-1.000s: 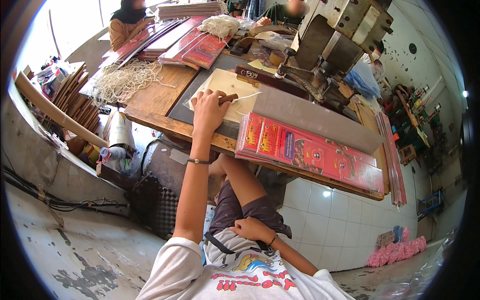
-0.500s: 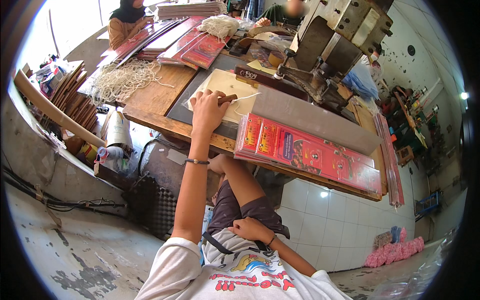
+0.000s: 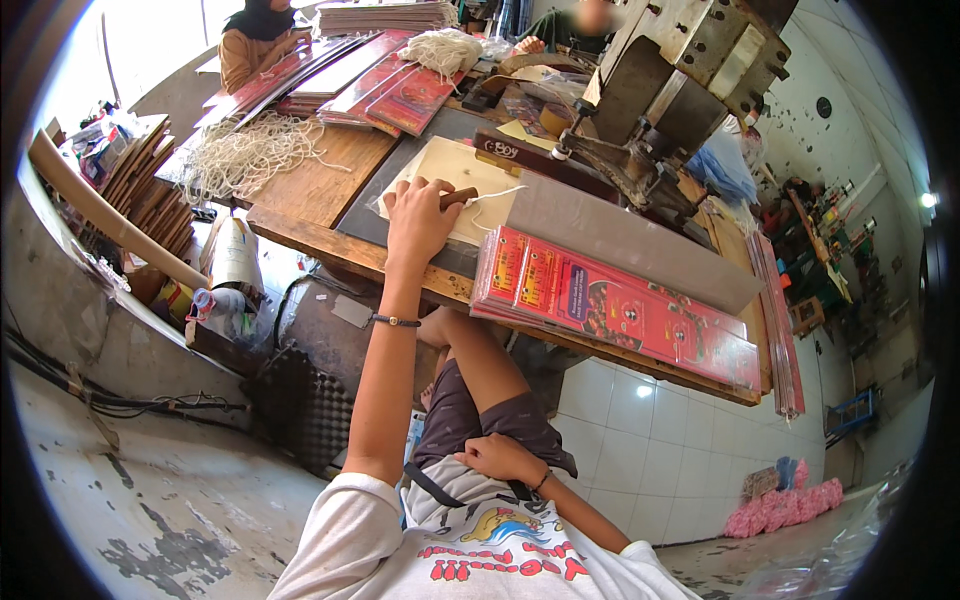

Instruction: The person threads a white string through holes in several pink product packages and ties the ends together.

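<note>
**One hand at the cord, one hand in the lap**

Nearest to my remote viewpoint, the right hand (image 3: 503, 458) lies in the lap (image 3: 452, 418), palm hidden; I cannot tell how far it is closed or whether it holds anything. Farther out, the left hand (image 3: 418, 215) reaches over the near edge of the wooden table (image 3: 318, 240), fingers bent and closed around a short brown stick (image 3: 460, 198), one end projecting to the right. Beside that end, above a pale board (image 3: 445, 165), a white cord (image 3: 498, 192) trails (whether it is fastened to the stick, I cannot tell).

To the right, a stack of red printed sheets (image 3: 630, 312) lies along the table's near edge, with a grey board (image 3: 620, 235) behind it. I judge this stack the likeliest trouble: a sideways knock from the forearm could slide its glossy top sheets off the edge. The cord's free end, near the grey board's corner, could snag there if tugged; a slackened grip could let the stick roll.

Beyond stands a heavy metal machine (image 3: 700, 70); leftward lies a tangled heap of white cords (image 3: 255, 160), whose strands could knot if pulled carelessly. Farthest, a co-worker in a brown sleeve (image 3: 240, 68) appears behind red piles (image 3: 420, 98).
</note>
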`<state>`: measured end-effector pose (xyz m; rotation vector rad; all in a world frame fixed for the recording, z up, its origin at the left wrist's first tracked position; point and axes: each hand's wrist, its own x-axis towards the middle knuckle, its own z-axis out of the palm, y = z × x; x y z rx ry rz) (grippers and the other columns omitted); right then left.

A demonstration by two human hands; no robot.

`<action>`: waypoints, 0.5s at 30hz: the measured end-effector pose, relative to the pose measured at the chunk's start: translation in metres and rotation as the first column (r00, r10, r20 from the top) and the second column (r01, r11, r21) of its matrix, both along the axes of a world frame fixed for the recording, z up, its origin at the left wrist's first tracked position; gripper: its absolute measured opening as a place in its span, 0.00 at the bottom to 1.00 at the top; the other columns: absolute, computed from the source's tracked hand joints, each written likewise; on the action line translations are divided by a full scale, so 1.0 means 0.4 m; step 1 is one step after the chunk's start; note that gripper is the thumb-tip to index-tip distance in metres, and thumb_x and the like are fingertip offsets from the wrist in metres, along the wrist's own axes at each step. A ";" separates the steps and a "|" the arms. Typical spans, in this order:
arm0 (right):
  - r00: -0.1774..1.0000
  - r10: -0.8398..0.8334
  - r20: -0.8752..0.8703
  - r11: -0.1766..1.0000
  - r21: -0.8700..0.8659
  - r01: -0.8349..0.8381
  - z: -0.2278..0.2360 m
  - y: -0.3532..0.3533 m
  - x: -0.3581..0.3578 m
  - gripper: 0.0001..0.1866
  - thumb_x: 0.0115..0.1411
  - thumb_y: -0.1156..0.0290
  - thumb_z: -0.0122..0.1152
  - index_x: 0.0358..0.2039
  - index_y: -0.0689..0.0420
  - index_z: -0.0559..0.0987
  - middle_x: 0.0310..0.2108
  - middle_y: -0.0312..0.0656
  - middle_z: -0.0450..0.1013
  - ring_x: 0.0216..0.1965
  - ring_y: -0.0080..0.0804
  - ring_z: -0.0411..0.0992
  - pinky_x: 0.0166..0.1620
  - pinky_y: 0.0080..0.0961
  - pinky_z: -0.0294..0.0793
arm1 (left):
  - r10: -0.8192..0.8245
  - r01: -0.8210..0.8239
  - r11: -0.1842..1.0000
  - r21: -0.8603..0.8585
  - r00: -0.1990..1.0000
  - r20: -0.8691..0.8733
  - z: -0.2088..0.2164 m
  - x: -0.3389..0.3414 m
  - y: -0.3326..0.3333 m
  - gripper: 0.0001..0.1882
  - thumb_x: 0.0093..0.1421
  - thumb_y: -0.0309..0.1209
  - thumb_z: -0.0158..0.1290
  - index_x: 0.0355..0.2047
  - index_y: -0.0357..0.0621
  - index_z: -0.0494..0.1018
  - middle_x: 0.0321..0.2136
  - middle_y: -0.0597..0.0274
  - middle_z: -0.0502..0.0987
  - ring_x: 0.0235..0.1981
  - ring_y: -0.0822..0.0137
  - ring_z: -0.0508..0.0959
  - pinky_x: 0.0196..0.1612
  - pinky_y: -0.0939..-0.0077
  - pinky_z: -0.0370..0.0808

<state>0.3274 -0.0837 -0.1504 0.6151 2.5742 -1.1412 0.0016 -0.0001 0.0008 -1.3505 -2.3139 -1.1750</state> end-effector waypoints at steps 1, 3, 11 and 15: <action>1.000 0.000 0.016 1.000 -0.006 0.000 0.010 -0.001 -0.004 0.24 0.65 0.49 0.58 0.28 0.59 0.79 0.27 0.53 0.78 0.32 0.54 0.78 0.37 0.44 0.76 | 0.002 -0.002 1.000 -0.002 1.000 -0.002 0.000 0.000 -0.001 0.18 0.56 0.40 0.62 0.44 0.47 0.82 0.42 0.54 0.80 0.50 0.54 0.74 0.56 0.56 0.62; 1.000 0.001 0.012 1.000 -0.006 -0.001 0.011 -0.001 -0.005 0.24 0.65 0.49 0.58 0.28 0.59 0.79 0.26 0.53 0.78 0.31 0.54 0.78 0.37 0.44 0.76 | 0.003 -0.003 1.000 0.005 1.000 0.002 -0.001 -0.001 0.000 0.17 0.56 0.41 0.62 0.44 0.48 0.82 0.41 0.54 0.80 0.50 0.53 0.73 0.56 0.56 0.62; 0.999 0.015 -0.030 1.000 0.005 -0.015 -0.003 0.001 0.000 0.23 0.66 0.49 0.58 0.29 0.59 0.79 0.25 0.52 0.78 0.29 0.52 0.78 0.33 0.42 0.75 | 0.009 -0.009 1.000 -0.013 1.000 -0.006 0.002 0.003 0.000 0.18 0.56 0.40 0.63 0.44 0.48 0.82 0.42 0.54 0.80 0.50 0.54 0.74 0.56 0.56 0.62; 0.998 0.009 -0.066 1.000 0.000 -0.009 -0.019 0.004 0.002 0.23 0.66 0.49 0.58 0.29 0.59 0.79 0.24 0.52 0.77 0.28 0.51 0.78 0.32 0.42 0.75 | 0.010 -0.010 0.999 0.042 1.000 0.007 0.003 0.002 0.001 0.18 0.57 0.41 0.62 0.46 0.49 0.81 0.41 0.55 0.79 0.50 0.54 0.74 0.55 0.56 0.62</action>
